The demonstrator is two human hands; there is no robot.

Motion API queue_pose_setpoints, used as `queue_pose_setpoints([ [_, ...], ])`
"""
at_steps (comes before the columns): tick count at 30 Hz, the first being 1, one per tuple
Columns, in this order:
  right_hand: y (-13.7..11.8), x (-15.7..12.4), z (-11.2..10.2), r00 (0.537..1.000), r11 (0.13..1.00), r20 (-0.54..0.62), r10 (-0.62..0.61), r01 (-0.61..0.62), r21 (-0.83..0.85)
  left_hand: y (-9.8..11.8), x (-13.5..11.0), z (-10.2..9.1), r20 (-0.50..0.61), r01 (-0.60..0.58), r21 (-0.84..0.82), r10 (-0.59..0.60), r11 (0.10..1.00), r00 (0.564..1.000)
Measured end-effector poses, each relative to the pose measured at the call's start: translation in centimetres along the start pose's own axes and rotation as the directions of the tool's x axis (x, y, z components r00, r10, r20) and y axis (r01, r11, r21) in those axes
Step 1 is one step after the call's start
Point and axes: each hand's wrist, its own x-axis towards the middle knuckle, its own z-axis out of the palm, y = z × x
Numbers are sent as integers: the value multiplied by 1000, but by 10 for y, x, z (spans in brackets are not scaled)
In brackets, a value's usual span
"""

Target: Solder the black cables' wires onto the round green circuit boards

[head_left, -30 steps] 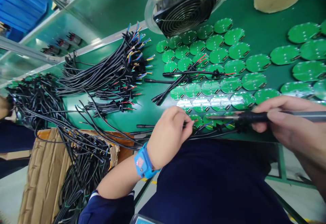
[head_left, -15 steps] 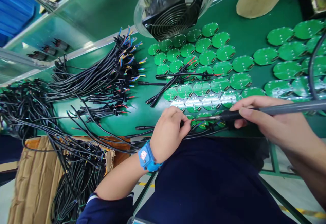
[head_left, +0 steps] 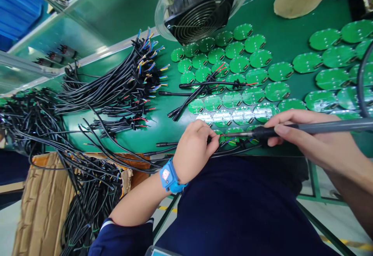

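My left hand (head_left: 194,149), with a blue wrist strap (head_left: 169,176), is closed in a pinch at the table's near edge, holding a thin black cable (head_left: 175,144) against a round green circuit board (head_left: 233,132). My right hand (head_left: 317,141) grips a soldering iron (head_left: 291,129) like a pen. The iron's metal tip reaches left and touches the board just beside my left fingertips.
Several round green boards (head_left: 250,75) lie in rows on the green mat (head_left: 291,38). Bundles of black cables with coloured wire ends (head_left: 128,81) lie at left, more spilling into a cardboard box (head_left: 43,205). A fan (head_left: 201,7) stands at the back.
The iron's tip has moved left to the board by my left fingers, and the view has shifted slightly. My left hand has stayed in place.
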Motion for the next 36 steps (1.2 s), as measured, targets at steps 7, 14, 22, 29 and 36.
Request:
queue_pose_setpoints([
  [7, -2, 0, 3, 995, 987, -43, 86, -79, 142, 0, 0, -1, 5, 6, -11, -6, 1000, 1000],
  [14, -2, 1, 3, 999, 999, -11, 43, -43, 27, 0, -1, -2, 12, 13, -21, -13, 1000, 1000],
  [22, -2, 2, 3, 999, 999, 14, 32, -32, 14, 2, 1, -2, 4, 57, -37, -57, 998, 998],
  [29, -2, 3, 1, 999, 1000, 35, -4, 4, 3, 5, 6, -5, 61, 105, -19, -104, 994, 993],
  [36, 0, 2, -1, 998, 992, 40, 43, -47, 118, 6, 9, -8, 105, 105, 11, -105, 994, 989],
])
